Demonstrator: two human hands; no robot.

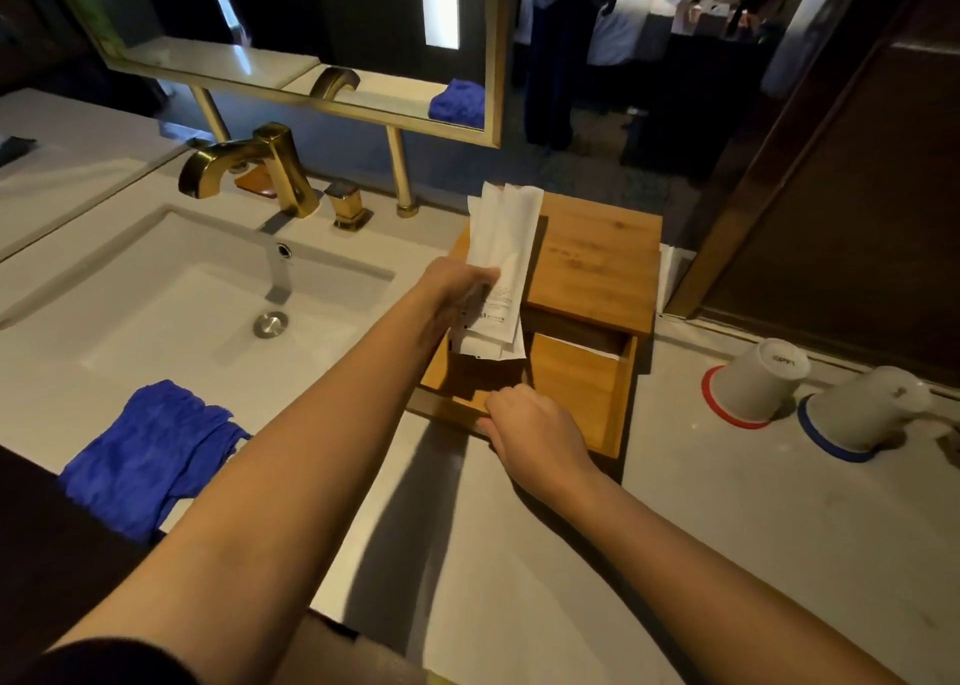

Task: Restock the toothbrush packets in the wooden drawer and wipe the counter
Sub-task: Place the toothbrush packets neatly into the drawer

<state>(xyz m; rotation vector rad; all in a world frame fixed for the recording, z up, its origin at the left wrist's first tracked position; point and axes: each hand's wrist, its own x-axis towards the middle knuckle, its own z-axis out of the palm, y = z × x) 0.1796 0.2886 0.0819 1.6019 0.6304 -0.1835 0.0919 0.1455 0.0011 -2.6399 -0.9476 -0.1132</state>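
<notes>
A wooden box [597, 263] stands on the pale counter [727, 528], right of the sink. Its drawer [576, 388] is pulled out toward me, and a white packet edge shows at the drawer's back. My left hand [457, 294] holds a bunch of white toothbrush packets [501, 263] upright above the drawer's left side. My right hand [530, 424] grips the drawer's front edge. A crumpled blue cloth [150, 450] lies on the counter's front edge, left of my arms.
The white sink basin [156, 315] with a gold faucet [249, 164] fills the left. Two upturned white cups [758, 380] [867, 406] stand on red and blue coasters at the right. A gold-framed mirror [311, 34] hangs behind. A dark wooden door frame [779, 164] rises at the right.
</notes>
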